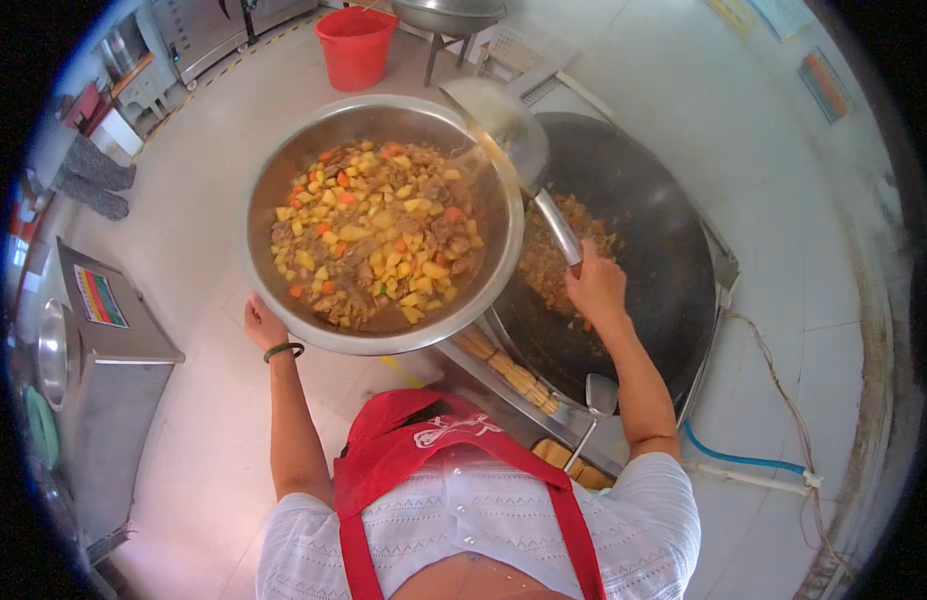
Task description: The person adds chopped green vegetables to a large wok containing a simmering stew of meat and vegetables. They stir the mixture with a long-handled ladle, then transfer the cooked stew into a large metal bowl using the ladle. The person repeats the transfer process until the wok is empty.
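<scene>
A large steel basin (385,345) is full of stewed potato cubes, carrot pieces and chunks of meat in brown sauce (373,235). My left hand (264,325) grips its lower left rim, with the fingers partly hidden beneath. In my right hand (597,283) is the handle of a big round metal ladle (503,125). The ladle's bowl is tilted over the basin's upper right rim; whether the two touch I cannot tell. Below and to the right sits a wide black wok (663,270), with more of the stew (563,245) spread in its bottom.
A metal spatula (601,395) leans on the wok's near edge beside a bamboo brush (508,370). A red bucket (355,48) stands ahead near a large metal pan (449,14). At the left is a steel cabinet (133,345); another person's legs (95,175) show beyond it.
</scene>
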A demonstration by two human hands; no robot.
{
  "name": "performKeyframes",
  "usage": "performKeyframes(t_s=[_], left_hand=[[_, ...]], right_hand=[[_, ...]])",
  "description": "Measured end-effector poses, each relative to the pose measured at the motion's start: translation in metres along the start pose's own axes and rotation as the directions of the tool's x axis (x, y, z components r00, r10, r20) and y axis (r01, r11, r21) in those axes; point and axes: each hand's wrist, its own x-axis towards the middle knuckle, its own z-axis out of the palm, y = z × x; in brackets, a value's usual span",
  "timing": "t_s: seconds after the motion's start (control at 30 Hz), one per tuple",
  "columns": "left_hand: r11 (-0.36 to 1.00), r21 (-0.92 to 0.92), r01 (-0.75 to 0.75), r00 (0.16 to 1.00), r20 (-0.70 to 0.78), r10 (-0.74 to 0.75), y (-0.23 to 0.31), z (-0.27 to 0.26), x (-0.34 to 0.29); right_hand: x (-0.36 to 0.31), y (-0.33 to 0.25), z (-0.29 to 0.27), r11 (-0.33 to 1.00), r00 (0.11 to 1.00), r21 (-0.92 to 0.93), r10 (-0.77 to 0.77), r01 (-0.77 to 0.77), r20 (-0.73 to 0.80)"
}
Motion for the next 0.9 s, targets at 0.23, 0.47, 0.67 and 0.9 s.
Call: performKeyframes(t_s=[0.23,0.47,0.67,0.9], left_hand=[[0.965,0.252,-0.066,0.996,0.076,0.049,-0.049,-0.012,0.037],[0.907,0.353,0.231,0.971,-0.025,-0.238,0.033,0.000,0.017],[0.887,0.430,0.170,0.985,-0.043,-0.168,0.050,-0.011,0.015],[0.859,0.456,0.232,0.973,-0.090,-0.215,0.048,-0.006,0.010]], right_hand=[[0.007,0.076,0.029,0.565,0.919,0.727,0.208,-0.392,0.334],[-0.030,0.268,0.159,0.030,0.435,0.545,0.639,-0.838,0.634],[-0.080,0.386,0.213,0.250,0.214,-0.131,0.946,-0.959,0.243],[-0.058,0.401,0.341,0.299,0.299,0.045,0.905,-0.953,0.304]])
